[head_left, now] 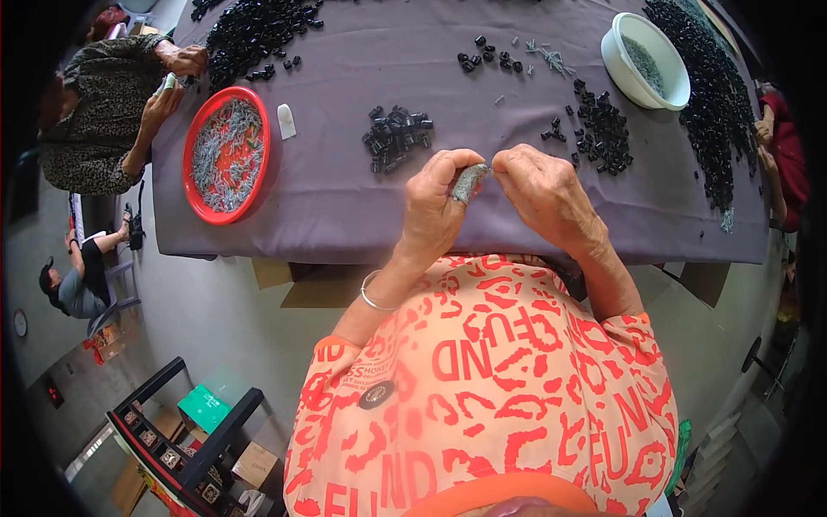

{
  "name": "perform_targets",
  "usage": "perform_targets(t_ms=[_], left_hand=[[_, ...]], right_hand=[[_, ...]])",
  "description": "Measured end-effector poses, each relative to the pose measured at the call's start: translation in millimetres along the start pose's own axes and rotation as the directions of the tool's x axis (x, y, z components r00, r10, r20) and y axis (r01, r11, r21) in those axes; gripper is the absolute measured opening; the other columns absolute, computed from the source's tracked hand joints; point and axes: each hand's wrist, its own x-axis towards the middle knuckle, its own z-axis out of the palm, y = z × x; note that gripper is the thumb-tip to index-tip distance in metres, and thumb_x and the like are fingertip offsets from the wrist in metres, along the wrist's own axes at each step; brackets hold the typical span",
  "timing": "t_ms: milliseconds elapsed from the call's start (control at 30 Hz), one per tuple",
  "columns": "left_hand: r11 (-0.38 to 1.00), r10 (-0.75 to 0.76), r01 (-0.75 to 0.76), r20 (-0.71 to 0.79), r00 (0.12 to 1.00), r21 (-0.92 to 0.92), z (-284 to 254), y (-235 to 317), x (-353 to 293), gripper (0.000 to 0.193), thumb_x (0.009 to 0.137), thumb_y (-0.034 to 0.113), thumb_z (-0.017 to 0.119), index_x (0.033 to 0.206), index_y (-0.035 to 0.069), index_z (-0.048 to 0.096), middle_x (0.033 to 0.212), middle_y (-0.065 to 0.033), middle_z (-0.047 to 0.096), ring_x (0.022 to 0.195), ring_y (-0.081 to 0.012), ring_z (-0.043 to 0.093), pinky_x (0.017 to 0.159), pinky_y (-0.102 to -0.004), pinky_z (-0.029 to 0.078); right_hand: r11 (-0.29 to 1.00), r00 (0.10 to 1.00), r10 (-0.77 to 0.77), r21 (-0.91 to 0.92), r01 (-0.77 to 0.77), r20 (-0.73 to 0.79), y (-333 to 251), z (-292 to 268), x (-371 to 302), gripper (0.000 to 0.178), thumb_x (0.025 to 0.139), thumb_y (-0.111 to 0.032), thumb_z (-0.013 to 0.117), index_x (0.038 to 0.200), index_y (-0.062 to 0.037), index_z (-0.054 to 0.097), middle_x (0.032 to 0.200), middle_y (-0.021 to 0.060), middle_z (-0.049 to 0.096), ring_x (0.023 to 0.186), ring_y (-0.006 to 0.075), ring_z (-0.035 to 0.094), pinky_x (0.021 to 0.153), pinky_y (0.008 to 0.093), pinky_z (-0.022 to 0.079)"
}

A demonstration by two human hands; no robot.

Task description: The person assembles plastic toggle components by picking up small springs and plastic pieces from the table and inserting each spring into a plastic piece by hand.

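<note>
My left hand [435, 191] is closed in a pinch over the table's near edge, and one of its digits wears a grey speckled finger cover [469, 183]. Just to its right, my right hand [549, 194] is also closed, thumb and fingertips pressed together. The fingertips of both almost meet at a tiny dark piece, too small to make out. Beyond my left hand lies a small heap of short black cylindrical parts [396, 138]. A looser pile of black parts [603, 129] lies beyond my right hand.
A red tray [264, 151] of thin grey pieces sits left, beside a white flat piece [286, 121]. A white bowl [613, 73] of grey pieces stands far right. Large black piles [258, 34] edge the purple-grey cloth [336, 215]. Co-workers' hands [161, 105] work at the left and right sides.
</note>
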Motion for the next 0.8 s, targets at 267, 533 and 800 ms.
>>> perform_targets(t_ms=[267, 533, 800], left_hand=[[0.829, -0.317, 0.342, 0.133, 0.939, -0.443, -1.9, -2.5, -4.3, 0.008, 0.091, 0.005, 0.054, 0.097, 0.0, 0.056, 0.081, -0.002, 0.059, 0.07, -0.007, 0.056, 0.062, -0.0213, 0.048], [0.663, -0.426, 0.439, 0.177, 0.887, -0.606, -2.1, 0.4, 2.0, 0.01, 0.091, 0.006, 0.055, 0.098, 0.0, 0.056, 0.084, -0.0047, 0.06, 0.071, -0.0086, 0.056, 0.063, -0.0233, 0.051], [0.76, -0.37, 0.383, 0.136, 0.919, -0.524, 2.7, 0.1, 1.8, 0.009, 0.089, 0.001, 0.053, 0.098, -0.001, 0.056, 0.084, -0.004, 0.06, 0.071, -0.009, 0.057, 0.064, -0.0238, 0.051]], right_hand=[[0.935, 0.99, 0.139, 0.333, -0.122, -0.03, 4.9, 7.8, -3.2, 0.012, 0.076, 0.004, 0.063, 0.084, 0.0001, 0.055, 0.075, 0.0088, 0.058, 0.062, 0.02, 0.058, 0.056, 0.0284, 0.045], [0.851, 0.961, 0.272, 0.478, -0.218, -0.045, 7.0, 5.8, -5.0, 0.013, 0.076, 0.009, 0.06, 0.086, 0.0006, 0.056, 0.077, 0.0061, 0.055, 0.067, 0.013, 0.055, 0.059, 0.0249, 0.045], [0.937, 0.979, 0.175, 0.324, -0.133, -0.103, 6.4, 9.8, -4.1, 0.015, 0.075, 0.009, 0.061, 0.086, 0.0005, 0.057, 0.077, 0.007, 0.057, 0.066, 0.0148, 0.056, 0.059, 0.0258, 0.045]])
